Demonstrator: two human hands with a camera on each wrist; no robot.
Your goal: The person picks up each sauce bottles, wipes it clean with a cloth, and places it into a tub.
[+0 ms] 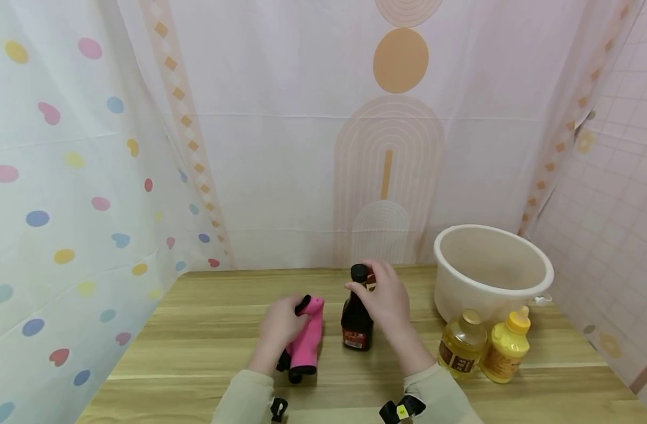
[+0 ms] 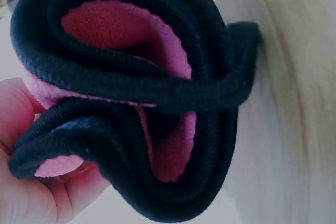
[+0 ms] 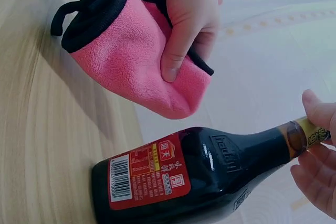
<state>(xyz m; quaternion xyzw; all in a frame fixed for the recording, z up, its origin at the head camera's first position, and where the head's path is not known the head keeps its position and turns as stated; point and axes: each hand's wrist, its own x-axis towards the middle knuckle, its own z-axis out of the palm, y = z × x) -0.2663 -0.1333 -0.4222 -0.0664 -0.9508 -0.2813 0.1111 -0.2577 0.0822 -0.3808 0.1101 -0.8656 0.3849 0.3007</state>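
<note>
My left hand [image 1: 282, 321] grips a folded pink cloth [image 1: 306, 347] with black edging, thumb pressed into its side. The left wrist view looks into the cloth's rolled layers [image 2: 210, 150], their black borders looped over each other. To the right, a dark glass soy sauce bottle [image 1: 356, 321] stands upright with its black cap on. The fingers and thumb of my right hand [image 1: 389, 297] hold it round the neck. Its red label [image 3: 149, 171] with a barcode shows in the right wrist view. A small gap separates cloth and bottle.
On the right of the wooden table [image 1: 217, 312] stands a large white tub [image 1: 461, 297]. Before it are a bottle of yellowish liquid [image 1: 464, 344] and a yellow squeeze bottle [image 1: 506, 347], side by side. A patterned curtain [image 1: 281, 176] hangs behind the table.
</note>
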